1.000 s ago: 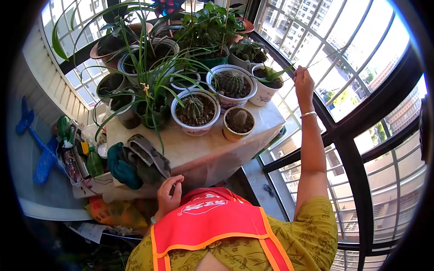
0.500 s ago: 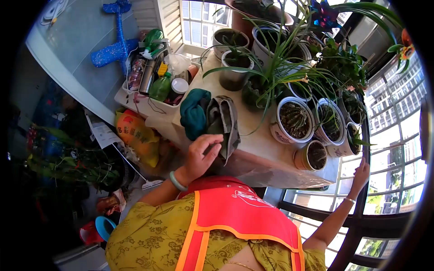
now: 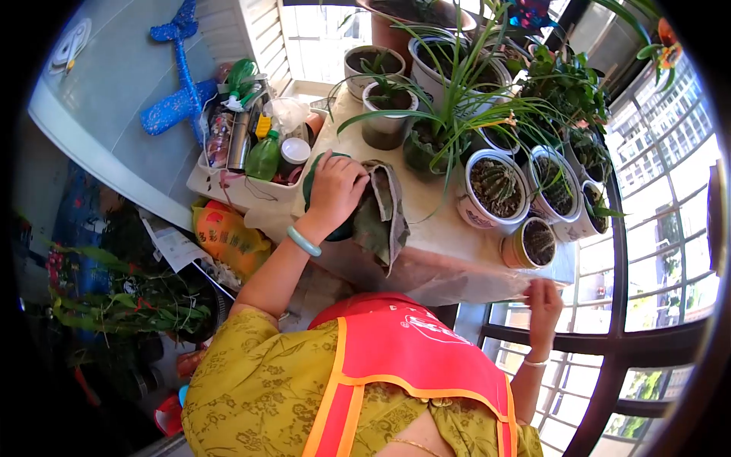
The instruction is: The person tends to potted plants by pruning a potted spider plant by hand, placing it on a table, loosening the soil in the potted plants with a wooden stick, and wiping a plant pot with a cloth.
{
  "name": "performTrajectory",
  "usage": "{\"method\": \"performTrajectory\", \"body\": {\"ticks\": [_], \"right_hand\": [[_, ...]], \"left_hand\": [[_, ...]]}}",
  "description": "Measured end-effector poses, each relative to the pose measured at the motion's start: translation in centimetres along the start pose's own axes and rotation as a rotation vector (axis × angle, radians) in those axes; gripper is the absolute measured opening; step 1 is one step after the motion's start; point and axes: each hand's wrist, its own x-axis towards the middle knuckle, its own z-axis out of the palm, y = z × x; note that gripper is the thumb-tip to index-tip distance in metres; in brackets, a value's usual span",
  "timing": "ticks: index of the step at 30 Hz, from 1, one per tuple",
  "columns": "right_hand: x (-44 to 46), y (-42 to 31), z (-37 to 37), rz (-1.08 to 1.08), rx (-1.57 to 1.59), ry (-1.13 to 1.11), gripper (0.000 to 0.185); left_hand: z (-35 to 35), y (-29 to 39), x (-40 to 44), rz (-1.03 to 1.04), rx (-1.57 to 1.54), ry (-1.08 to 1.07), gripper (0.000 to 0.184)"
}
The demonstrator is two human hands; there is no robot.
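My left hand (image 3: 335,190), with a pale green bangle at its wrist, lies over a dark green cloth (image 3: 311,185) at the table's near left corner. Its fingers are bent down around the cloth, and the palm hides most of it. Right beside the fingers, a camouflage-patterned cloth (image 3: 383,217) hangs over the table edge. My right hand (image 3: 544,305) is in the air off the table's right corner, near the barred window. Its fingers look curled but are blurred, and nothing shows in them. Nearest to it is a small pot with a cactus (image 3: 529,244).
Potted cacti (image 3: 493,186) and a long-leaved plant (image 3: 464,114) crowd the table (image 3: 442,236). At the left, a white tray (image 3: 263,185) holds a green spray bottle (image 3: 263,158) and other items. Below it lies a yellow-orange bag (image 3: 228,236). Window bars (image 3: 617,282) stand at the right.
My left hand has moved up and left from the camouflage cloth onto the green cloth. My right hand has come away from the window frame, moving left and down.
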Motion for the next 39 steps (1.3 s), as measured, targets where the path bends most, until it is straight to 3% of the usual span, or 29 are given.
{"method": "performTrajectory", "body": {"ticks": [2, 4, 6, 8, 10, 14, 16, 17, 18, 21, 22, 24, 25, 28, 30, 31, 34, 36, 37, 39], "right_hand": [[-0.9, -2.0, 3.6, -0.085, -0.007, -0.161, 0.018], [-1.3, -4.0, 7.6, -0.147, 0.124, -0.263, 0.018], [-0.1, -4.5, 11.5, -0.280, 0.133, -0.399, 0.023], [0.7, -6.0, 15.5, -0.344, 0.077, -0.406, 0.028], [1.9, -5.1, 19.6, -0.587, -0.180, -0.179, 0.033], [3.5, -2.7, 21.4, -0.395, -0.073, -0.248, 0.028], [2.6, -3.8, 19.4, -0.063, 0.462, -0.330, 0.023], [2.2, -4.1, 18.4, 0.008, 0.468, -0.335, 0.022], [1.6, -4.7, 17.6, 0.018, 0.468, -0.325, 0.022], [-0.7, -5.6, 15.9, 0.043, 0.398, -0.791, 0.023], [-1.6, -5.5, 15.9, 0.054, 0.404, -0.765, 0.023], [-3.8, -5.4, 16.1, -0.170, 0.282, -0.794, 0.021], [-5.1, -5.1, 15.8, -0.152, 0.285, -0.774, 0.021], [-8.7, -3.9, 14.6, -0.013, 0.442, -0.594, 0.022], [-10.5, -3.1, 13.3, 0.061, 0.565, -0.217, 0.021], [-11.2, -3.0, 13.0, 0.063, 0.553, -0.184, 0.021], [-13.4, -3.2, 11.9, 0.117, 0.951, 0.180, 0.018], [-14.6, 0.4, 12.9, 0.132, 0.891, 0.150, 0.026], [-14.7, 1.8, 13.5, 0.093, 0.526, 0.261, 0.026], [-14.5, 2.5, 12.6, -0.077, 0.604, 0.343, 0.022]], "left_hand": [[0.3, 0.1, 0.3, -0.071, -0.206, 0.122, 0.008], [-0.3, 0.9, 0.3, 0.000, -0.262, 0.161, 0.007], [-0.6, 1.9, 0.0, -0.202, -0.558, 0.115, 0.010], [-0.3, 2.1, 0.0, -0.114, -0.563, 0.126, 0.013], [0.0, 2.4, -0.1, -0.159, -0.626, 0.129, 0.014], [0.0, 1.5, 0.4, -0.213, -0.728, 0.132, 0.014], [-0.6, 1.5, 0.1, -0.264, -0.870, 0.150, 0.012], [-1.0, 1.7, 0.1, -0.267, -0.915, 0.109, 0.010], [-1.5, 2.2, 0.0, -0.266, -0.922, 0.096, 0.010], [-2.5, 5.2, -0.4, -0.244, -1.120, -0.044, 0.008], [-2.7, 6.2, -0.8, -0.204, -1.176, -0.114, 0.011], [-3.2, 8.3, -1.4, -0.095, -1.097, -0.321, 0.009], [-3.7, 9.8, -0.9, 0.151, -1.021, -0.309, 0.008], [-2.5, 13.7, -1.0, 0.534, -1.153, -0.414, 0.017], [-2.0, 15.3, -0.8, 0.593, -1.153, -0.484, 0.017], [-1.8, 15.8, -0.6, 0.618, -1.176, -0.489, 0.017], [-1.2, 18.1, -0.2, 0.606, -1.215, -0.599, 0.016], [-0.5, 20.1, -0.7, 0.618, -1.237, -0.627, 0.016], [0.4, 21.1, -1.7, 0.652, -1.261, -0.647, 0.014], [1.9, 22.5, -3.7, 0.735, -1.309, -0.671, 0.015]]}}
